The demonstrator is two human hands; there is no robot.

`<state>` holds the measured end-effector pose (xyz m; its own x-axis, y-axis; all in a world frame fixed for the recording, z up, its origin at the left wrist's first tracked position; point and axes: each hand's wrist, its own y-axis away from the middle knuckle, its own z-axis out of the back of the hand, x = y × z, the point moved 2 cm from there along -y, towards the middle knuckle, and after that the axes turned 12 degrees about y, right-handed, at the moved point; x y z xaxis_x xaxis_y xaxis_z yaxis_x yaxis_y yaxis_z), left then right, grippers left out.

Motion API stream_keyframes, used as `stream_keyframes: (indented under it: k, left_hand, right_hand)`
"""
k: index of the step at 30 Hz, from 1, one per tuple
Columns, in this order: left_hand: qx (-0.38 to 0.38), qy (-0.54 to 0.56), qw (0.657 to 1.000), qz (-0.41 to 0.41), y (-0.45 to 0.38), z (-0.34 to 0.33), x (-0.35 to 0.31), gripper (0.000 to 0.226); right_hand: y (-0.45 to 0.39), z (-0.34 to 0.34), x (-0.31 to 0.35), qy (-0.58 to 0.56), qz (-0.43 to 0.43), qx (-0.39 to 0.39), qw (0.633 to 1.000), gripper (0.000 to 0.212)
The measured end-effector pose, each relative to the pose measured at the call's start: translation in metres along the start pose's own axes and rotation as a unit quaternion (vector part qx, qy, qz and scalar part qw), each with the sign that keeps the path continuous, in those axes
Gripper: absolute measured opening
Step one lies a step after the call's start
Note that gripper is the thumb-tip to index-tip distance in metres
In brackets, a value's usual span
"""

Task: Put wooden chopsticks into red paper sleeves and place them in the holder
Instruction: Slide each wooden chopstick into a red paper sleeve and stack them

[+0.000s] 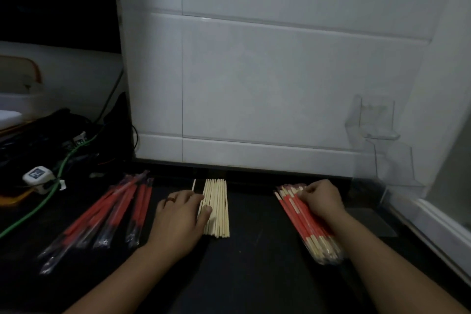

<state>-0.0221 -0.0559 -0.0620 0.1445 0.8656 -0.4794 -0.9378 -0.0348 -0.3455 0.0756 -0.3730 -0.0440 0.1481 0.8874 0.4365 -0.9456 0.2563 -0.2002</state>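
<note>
On the tabletop [254,250]: three groups lie side by side, empty red sleeves [109,214] at my left, bare chopsticks [216,208] in the middle, sleeved chopsticks [305,224] at my right.
Left grip: my left hand [181,214] lies flat, fingers straight, fingertips on the near edge of the bare pile; it holds nothing.
Right grip: my right hand [322,200] is curled over the far ends of the sleeved bundle, pinching them.
Step, as I judge it: gather finished pairs for the holder [377,140].
Doing it well: square the ends, lift the bundle level, keep the sleeves from slipping off.
Holder: clear, against the wall, beyond and right of my right hand, well apart.
</note>
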Motion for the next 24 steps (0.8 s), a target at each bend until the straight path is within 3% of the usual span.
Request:
stream_keyframes:
  k: [4, 6, 13, 18, 24]
  left_hand:
    - [0.023, -0.003, 0.998, 0.057, 0.003, -0.009, 0.006, 0.055]
    - [0.038, -0.003, 0.996, 0.076, 0.002, -0.013, 0.01, 0.059]
    - [0.078, 0.045, 0.996, 0.02, -0.006, -0.026, 0.006, 0.052]
    - [0.118, 0.131, 0.984, -0.001, -0.002, -0.02, 0.003, 0.056]
    - [0.1, 0.185, 0.978, -0.004, -0.003, -0.018, 0.005, 0.054]
  right_hand:
    - [0.023, 0.013, 0.022, -0.038, 0.038, -0.109, 0.993, 0.02]
    - [0.043, 0.008, 0.043, -0.076, 0.093, -0.12, 0.986, 0.018]
    - [0.108, -0.068, 0.113, -0.025, 0.287, 0.071, 0.955, 0.045]
    - [0.111, -0.09, 0.121, 0.025, 0.319, 0.047, 0.946, 0.043]
    - [0.115, -0.087, 0.12, 0.0, 0.307, 0.024, 0.951, 0.041]
